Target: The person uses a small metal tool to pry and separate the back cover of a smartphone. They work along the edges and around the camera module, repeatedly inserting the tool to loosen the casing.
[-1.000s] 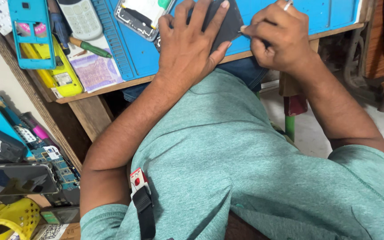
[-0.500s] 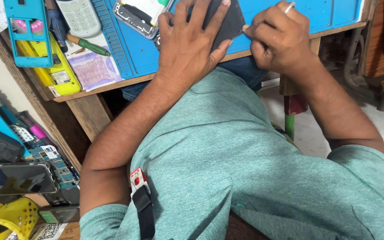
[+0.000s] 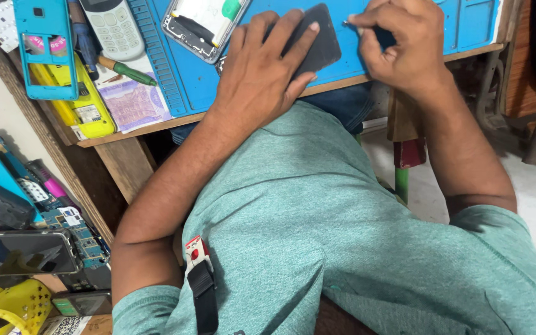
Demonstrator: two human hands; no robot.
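Head view, near first: green shirt (image 3: pixel 342 248) fills the foreground, both forearms reach up to a blue work mat (image 3: pixel 181 80) on a wooden bench. Left hand (image 3: pixel 262 74) lies flat, fingers spread, pressing a dark phone (image 3: pixel 321 43) onto the mat near its front edge. Right hand (image 3: pixel 404 46) has fingers pressed together, pinching a thin metal tool (image 3: pixel 350 23) at the phone's top corner. Risk: tool slips and scratches, or phone slides off the near edge. Left of it an opened phone body (image 3: pixel 200 25), keypad handset (image 3: pixel 114 26), green screwdriver (image 3: pixel 128 71) crowd the mat; free room lies right
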